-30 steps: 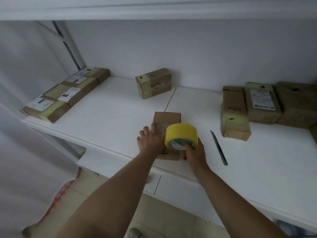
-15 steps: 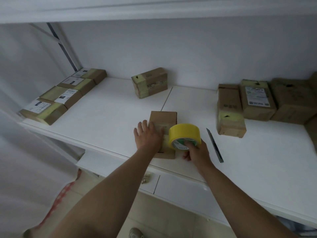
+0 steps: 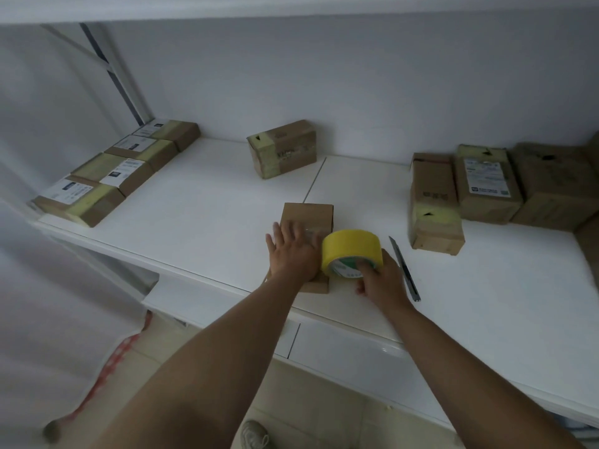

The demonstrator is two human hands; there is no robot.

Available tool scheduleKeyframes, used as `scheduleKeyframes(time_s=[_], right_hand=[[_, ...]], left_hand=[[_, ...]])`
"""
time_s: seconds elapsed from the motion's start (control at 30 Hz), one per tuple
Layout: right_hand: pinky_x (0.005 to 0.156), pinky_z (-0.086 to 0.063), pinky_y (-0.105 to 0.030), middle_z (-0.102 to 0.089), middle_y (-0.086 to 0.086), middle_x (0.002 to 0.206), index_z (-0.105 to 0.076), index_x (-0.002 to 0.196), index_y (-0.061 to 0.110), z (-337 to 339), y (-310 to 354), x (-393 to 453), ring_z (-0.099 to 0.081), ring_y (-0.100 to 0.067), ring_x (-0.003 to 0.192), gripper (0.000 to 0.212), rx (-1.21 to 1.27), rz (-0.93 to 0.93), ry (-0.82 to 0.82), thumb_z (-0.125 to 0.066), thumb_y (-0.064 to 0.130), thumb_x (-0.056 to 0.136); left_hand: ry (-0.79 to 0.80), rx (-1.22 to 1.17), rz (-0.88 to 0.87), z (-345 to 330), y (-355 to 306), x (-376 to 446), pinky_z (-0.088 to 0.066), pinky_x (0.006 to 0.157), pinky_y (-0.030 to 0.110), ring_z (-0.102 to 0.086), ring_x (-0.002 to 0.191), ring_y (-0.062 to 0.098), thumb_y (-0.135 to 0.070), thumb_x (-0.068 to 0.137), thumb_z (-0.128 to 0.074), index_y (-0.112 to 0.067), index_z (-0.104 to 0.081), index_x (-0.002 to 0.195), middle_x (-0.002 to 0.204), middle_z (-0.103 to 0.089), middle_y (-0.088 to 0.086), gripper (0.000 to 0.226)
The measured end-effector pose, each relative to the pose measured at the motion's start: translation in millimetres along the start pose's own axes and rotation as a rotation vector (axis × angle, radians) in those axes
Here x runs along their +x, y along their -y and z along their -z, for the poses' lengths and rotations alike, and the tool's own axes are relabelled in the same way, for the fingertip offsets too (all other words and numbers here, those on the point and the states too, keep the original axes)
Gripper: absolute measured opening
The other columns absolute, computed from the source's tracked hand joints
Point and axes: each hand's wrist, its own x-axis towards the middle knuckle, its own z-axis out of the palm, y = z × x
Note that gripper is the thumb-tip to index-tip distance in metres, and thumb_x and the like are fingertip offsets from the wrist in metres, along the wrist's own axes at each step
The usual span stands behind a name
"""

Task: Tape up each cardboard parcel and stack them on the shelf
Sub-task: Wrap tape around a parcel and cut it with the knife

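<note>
The left hand (image 3: 293, 254) presses flat, fingers spread, on the small brown cardboard parcel (image 3: 308, 222) at the white shelf's (image 3: 194, 222) front edge. The right hand (image 3: 377, 280) grips the yellow tape roll (image 3: 351, 252) beside it. Uneven pulling could wrinkle the tape or drag the parcel off.

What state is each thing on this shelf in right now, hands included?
Front parcel: lying flat, pressed by the left hand.
Left hand: fingers straight, flat on the parcel.
Right hand: grips the tape roll.
Yellow tape roll: on edge beside the parcel.
Utility knife: lying untouched.
Back parcel: yellow-taped, standing alone.
</note>
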Motion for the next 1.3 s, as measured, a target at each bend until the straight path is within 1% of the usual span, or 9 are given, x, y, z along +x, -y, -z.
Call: scheduleKeyframes(time_s=[0.1,0.23,0.33,0.53,0.6,0.73,0.9,1.17,1.3], right_hand=[[0.060,-0.056,-0.058,-0.068,-0.015,0.068,-0.059,0.102,0.022,4.9,-13.7,4.2,-0.064,-0.031,0.053,0.043,-0.073,0.020,-0.022,-0.059,0.054,0.073],[0.083,-0.055,-0.049,-0.068,-0.010,0.106,-0.058,0.122,0.021,8.8,-12.8,3.3,-0.065,-0.030,0.094,0.085,-0.143,0.040,-0.018,-0.055,0.079,0.061],[0.083,-0.054,-0.047,-0.067,-0.012,0.108,-0.054,0.124,0.018,11.5,-5.6,-2.7,-0.064,-0.034,0.097,0.093,-0.208,0.053,-0.003,-0.051,0.083,0.059],[0.079,-0.049,-0.037,-0.062,-0.015,0.120,-0.038,0.141,0.014,-2.0,1.1,-17.0,-0.060,-0.037,0.106,0.063,-0.350,0.164,-0.071,-0.065,0.038,0.090],[0.086,-0.048,-0.043,-0.060,-0.015,0.121,-0.040,0.140,0.013,-4.9,0.5,-21.8,-0.057,-0.038,0.109,0.066,-0.356,0.163,-0.105,-0.059,0.045,0.087],[0.089,-0.042,-0.042,-0.060,-0.017,0.115,-0.047,0.130,0.009,-1.0,4.1,-24.4,-0.053,-0.038,0.111,0.072,-0.469,0.121,-0.060,-0.044,0.058,0.078],[0.087,-0.040,-0.044,-0.062,-0.014,0.107,-0.052,0.114,0.008,21.8,0.8,-12.4,-0.056,-0.039,0.105,0.032,-0.660,0.215,-0.091,-0.064,0.020,0.086],[0.077,-0.052,-0.040,-0.068,-0.011,0.103,-0.049,0.128,0.011,16.1,-6.0,-20.3,-0.066,-0.034,0.097,0.052,-0.503,0.143,-0.113,-0.067,0.040,0.088],[0.091,-0.049,-0.043,-0.062,-0.010,0.127,-0.044,0.141,0.017,24.1,-5.2,-18.9,-0.060,-0.032,0.114,0.059,-0.476,0.202,-0.055,-0.066,0.027,0.088]], left_hand=[[0.038,0.002,-0.021,1.2,-1.9,1.9,0.008,0.122,0.051,0.016,0.152,0.031,-0.062,0.100,-0.010,-0.022,0.000,0.159,0.167,0.009,0.011,0.072],[0.037,0.010,-0.032,-0.1,-1.8,1.3,0.007,0.121,0.052,0.016,0.152,0.031,-0.069,0.097,-0.010,-0.022,0.000,0.159,0.167,0.009,0.012,0.079],[0.044,0.026,-0.058,0.8,0.3,5.1,0.006,0.122,0.052,0.015,0.152,0.031,-0.070,0.096,-0.011,-0.022,0.000,0.160,0.167,0.009,0.011,0.080],[0.040,0.268,-0.201,6.0,9.5,17.9,0.006,0.121,0.054,0.016,0.151,0.037,-0.043,0.104,-0.026,-0.018,0.001,0.159,0.166,0.007,0.015,0.067],[0.027,0.279,-0.283,2.9,7.2,19.6,0.005,0.122,0.048,0.011,0.153,0.033,-0.037,0.106,-0.028,-0.021,-0.006,0.160,0.167,0.002,0.011,0.060],[0.074,0.056,-0.288,4.4,9.4,23.8,-0.001,0.123,0.040,0.003,0.154,0.022,-0.044,0.107,-0.020,-0.027,-0.016,0.159,0.168,-0.003,0.003,0.054],[0.048,0.100,-0.255,-3.5,6.6,21.2,0.003,0.123,0.040,0.006,0.154,0.021,-0.058,0.103,-0.012,-0.028,-0.009,0.159,0.168,0.002,0.001,0.064],[0.040,0.036,-0.209,-5.9,-9.1,19.7,0.001,0.124,0.048,0.003,0.153,0.034,-0.044,0.106,-0.024,-0.014,-0.016,0.158,0.166,-0.005,0.014,0.060],[0.028,0.053,-0.200,-8.6,-7.2,17.2,0.002,0.124,0.047,0.004,0.154,0.031,-0.058,0.103,-0.023,-0.016,-0.013,0.158,0.167,-0.002,0.011,0.070]])
